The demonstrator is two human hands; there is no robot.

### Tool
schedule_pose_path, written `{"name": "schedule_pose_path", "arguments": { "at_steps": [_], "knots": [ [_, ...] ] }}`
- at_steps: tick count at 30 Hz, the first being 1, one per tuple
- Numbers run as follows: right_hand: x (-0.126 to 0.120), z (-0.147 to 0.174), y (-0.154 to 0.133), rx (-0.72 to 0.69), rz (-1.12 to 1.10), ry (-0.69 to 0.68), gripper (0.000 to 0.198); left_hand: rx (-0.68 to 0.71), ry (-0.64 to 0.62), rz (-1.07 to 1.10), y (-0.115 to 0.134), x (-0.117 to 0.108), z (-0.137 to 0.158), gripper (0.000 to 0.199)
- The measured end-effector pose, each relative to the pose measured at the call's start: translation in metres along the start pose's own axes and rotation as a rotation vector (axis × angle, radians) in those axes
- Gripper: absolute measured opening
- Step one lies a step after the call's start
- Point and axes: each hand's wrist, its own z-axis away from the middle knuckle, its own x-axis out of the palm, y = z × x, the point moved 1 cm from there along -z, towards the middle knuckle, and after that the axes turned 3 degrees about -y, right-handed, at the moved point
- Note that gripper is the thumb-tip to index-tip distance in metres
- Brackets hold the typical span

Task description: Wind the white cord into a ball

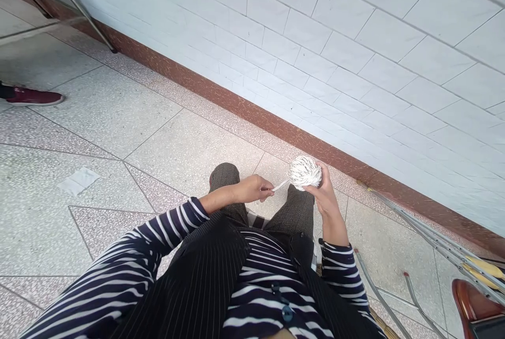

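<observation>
A ball of white yarn flecked with dark strands (303,173) is held above my right knee. My right hand (324,192) grips it from the right, thumb below and fingers curled around its far side. From the ball's left side a short white strand (281,185) runs to my left hand (256,188), which pinches it between thumb and fingertips. The strand looks fairly straight between the two hands. Both hands are over my lap, in front of my trousered knees (224,175).
A tiled wall (284,39) with a brown skirting runs across ahead. At right are metal crutches (426,228), a bent metal frame (389,293) and a brown leather-like seat (467,302). A white paper (81,180) lies on the floor; another person's red shoe (35,97) is at left.
</observation>
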Motion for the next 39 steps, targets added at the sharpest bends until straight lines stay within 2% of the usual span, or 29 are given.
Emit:
{"name": "schedule_pose_path", "arguments": {
  "at_steps": [4, 6, 9, 12, 14, 17, 20, 23, 26, 28, 32, 34, 36, 39],
  "knots": [
    [0.009, -0.010, 0.030, 0.002, 0.375, 0.132, 0.079, 0.055, -0.055, -0.037, 0.015, -0.001, 0.006, 0.035],
    [0.017, -0.007, 0.043, 0.016, 0.440, 0.091, 0.076, 0.096, 0.000, -0.092, 0.024, -0.012, 0.004, 0.031],
    [0.029, 0.005, 0.050, 0.074, 0.320, -0.146, 0.077, 0.167, 0.104, -0.191, 0.030, -0.032, -0.001, 0.028],
    [0.036, 0.017, 0.043, 0.145, 0.100, -0.387, 0.078, 0.188, 0.089, -0.200, 0.025, -0.042, -0.009, 0.028],
    [0.037, 0.023, 0.035, 0.171, -0.003, -0.449, 0.079, 0.179, 0.061, -0.166, 0.016, -0.041, -0.015, 0.029],
    [0.036, 0.026, 0.027, 0.178, -0.087, -0.461, 0.089, 0.138, 0.091, -0.116, 0.001, -0.032, -0.021, 0.031],
    [0.035, 0.027, 0.024, 0.175, -0.222, -0.443, 0.099, 0.110, 0.120, 0.004, -0.011, -0.020, -0.021, 0.028],
    [0.036, 0.027, 0.022, 0.150, -0.355, -0.386, 0.094, 0.104, 0.108, 0.135, -0.017, -0.008, -0.019, 0.024],
    [0.031, 0.024, 0.020, 0.124, -0.452, -0.249, 0.088, 0.034, 0.079, 0.130, -0.021, 0.005, -0.017, 0.030],
    [0.024, 0.019, 0.017, 0.108, -0.442, -0.124, 0.086, -0.009, 0.033, 0.099, -0.021, 0.014, -0.013, 0.035],
    [0.007, -0.001, 0.014, 0.070, -0.204, 0.109, 0.086, -0.053, -0.085, 0.050, -0.012, 0.028, -0.005, 0.037],
    [0.003, -0.009, 0.018, 0.084, -0.018, 0.171, 0.088, -0.049, -0.098, 0.033, -0.004, 0.027, -0.002, 0.038],
    [0.007, -0.012, 0.027, 0.109, 0.185, 0.159, 0.085, -0.014, -0.063, -0.019, 0.003, 0.020, -0.002, 0.038],
    [0.023, -0.006, 0.046, 0.136, 0.462, 0.060, 0.078, 0.049, -0.049, -0.148, 0.009, 0.004, -0.005, 0.033]
  ]
}}
